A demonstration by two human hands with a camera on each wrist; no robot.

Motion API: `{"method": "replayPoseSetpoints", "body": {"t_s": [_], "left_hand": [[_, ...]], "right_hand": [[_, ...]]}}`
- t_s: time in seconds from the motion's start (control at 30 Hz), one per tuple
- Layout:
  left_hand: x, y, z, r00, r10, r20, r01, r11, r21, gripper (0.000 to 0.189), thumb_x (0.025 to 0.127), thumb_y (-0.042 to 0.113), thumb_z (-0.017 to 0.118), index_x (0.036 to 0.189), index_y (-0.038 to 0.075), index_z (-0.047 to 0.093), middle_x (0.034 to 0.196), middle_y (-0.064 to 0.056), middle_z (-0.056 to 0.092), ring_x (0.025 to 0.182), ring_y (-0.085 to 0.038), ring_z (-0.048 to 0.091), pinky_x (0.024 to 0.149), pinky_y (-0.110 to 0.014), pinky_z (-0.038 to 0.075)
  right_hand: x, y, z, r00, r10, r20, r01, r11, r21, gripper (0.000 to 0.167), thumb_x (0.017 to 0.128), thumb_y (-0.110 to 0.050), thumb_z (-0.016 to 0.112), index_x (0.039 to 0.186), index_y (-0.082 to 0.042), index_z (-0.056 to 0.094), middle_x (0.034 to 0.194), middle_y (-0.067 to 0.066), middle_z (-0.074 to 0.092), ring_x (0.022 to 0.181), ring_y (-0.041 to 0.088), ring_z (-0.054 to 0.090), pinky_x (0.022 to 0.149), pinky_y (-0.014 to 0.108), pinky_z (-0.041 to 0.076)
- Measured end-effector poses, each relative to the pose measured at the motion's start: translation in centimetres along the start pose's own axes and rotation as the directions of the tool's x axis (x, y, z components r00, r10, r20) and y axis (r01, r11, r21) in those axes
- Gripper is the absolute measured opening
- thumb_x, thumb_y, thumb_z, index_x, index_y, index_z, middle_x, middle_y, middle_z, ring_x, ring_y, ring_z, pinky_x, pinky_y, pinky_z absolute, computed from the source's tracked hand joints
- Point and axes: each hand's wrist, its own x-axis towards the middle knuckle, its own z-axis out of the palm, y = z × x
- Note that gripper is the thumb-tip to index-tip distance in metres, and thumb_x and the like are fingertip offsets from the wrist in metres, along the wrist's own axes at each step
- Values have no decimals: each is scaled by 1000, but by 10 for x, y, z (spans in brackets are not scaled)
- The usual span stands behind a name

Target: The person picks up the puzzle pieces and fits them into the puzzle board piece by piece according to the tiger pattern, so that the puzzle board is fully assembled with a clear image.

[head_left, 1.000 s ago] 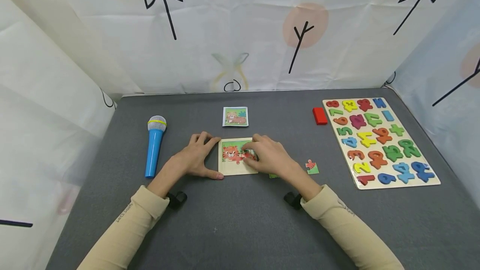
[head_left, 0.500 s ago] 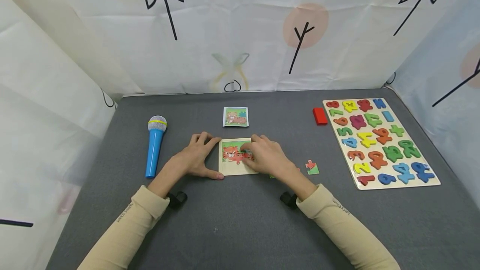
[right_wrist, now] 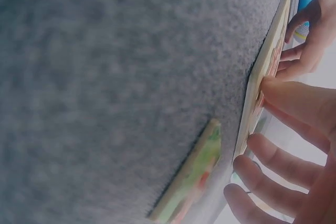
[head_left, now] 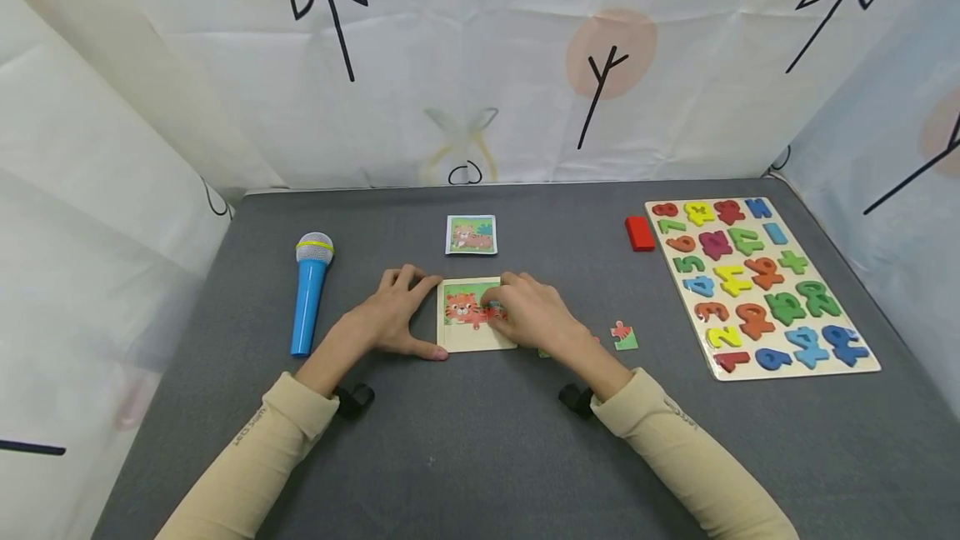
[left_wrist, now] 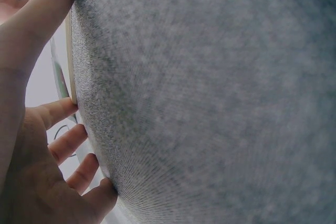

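A small wooden jigsaw board [head_left: 476, 340] with a red tiger picture lies flat in front of me. My left hand [head_left: 386, 315] spans its left edge, thumb at the near corner and index finger at the far corner, the other fingers spread on the cloth. My right hand [head_left: 536, 311] is over the board's right half, thumb and index finger on a puzzle piece [head_left: 495, 310] at the picture's surface. That piece is mostly hidden by the fingers. In the right wrist view the thumb touches the board top; a loose puzzle piece [right_wrist: 191, 174] lies beside the board.
Another loose puzzle piece [head_left: 624, 336] lies right of my right wrist. Beyond the board is a picture card [head_left: 471, 235]. A blue toy microphone [head_left: 307, 294] stands off to the left; a red block [head_left: 640, 233] and a number board [head_left: 761, 290] are at the right.
My right hand and forearm have shifted slightly left, with the fingertips still on the puzzle piece. The left hand stays in place at the board's edge.
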Motion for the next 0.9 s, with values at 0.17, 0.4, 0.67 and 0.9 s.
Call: {"method": "replayPoseSetpoints", "body": {"t_s": [0.17, 0.4, 0.67, 0.9], "left_hand": [[0, -1, 1, 1000, -2, 4, 2, 1000, 2, 113, 74, 66, 83, 159, 13, 32, 153, -21, 33, 144, -48, 28, 108, -66, 43], [0, 0, 0, 1000, -5, 4, 5, 1000, -7, 113, 74, 65, 84, 160, 14, 32, 153, -20, 33, 144, -48, 28, 109, -66, 43], [-1, 1, -1, 1000, -7, 9, 7, 1000, -11, 113, 74, 65, 83, 160, 14, 32, 153, -20, 33, 144, -47, 27, 109, -65, 42], [0, 1, -1, 1000, -6, 12, 6, 1000, -10, 113, 74, 65, 83, 160, 14, 32, 152, -20, 33, 143, -47, 28, 109, -65, 43]], "right_hand": [[1, 0, -1, 1000, -2, 9, 2, 1000, -3, 22, 93, -20, 76, 115, -20, 78, 98, 4, 65, 82, 18, 54, 61, 34, 48], [1, 1, -2, 1000, 0, 0, 0, 1000, -6, 19, 93, -17, 74, 111, -19, 79, 99, 4, 68, 82, 20, 59, 62, 37, 51], [3, 0, -4, 1000, -5, 23, 5, 1000, -3, 17, 94, -15, 73, 109, -16, 80, 100, 6, 70, 81, 20, 61, 60, 36, 50], [-1, 3, -10, 1000, -10, 28, 10, 1000, 25, 19, 94, -20, 74, 112, -18, 79, 101, 5, 69, 76, 17, 55, 56, 30, 44]]}}
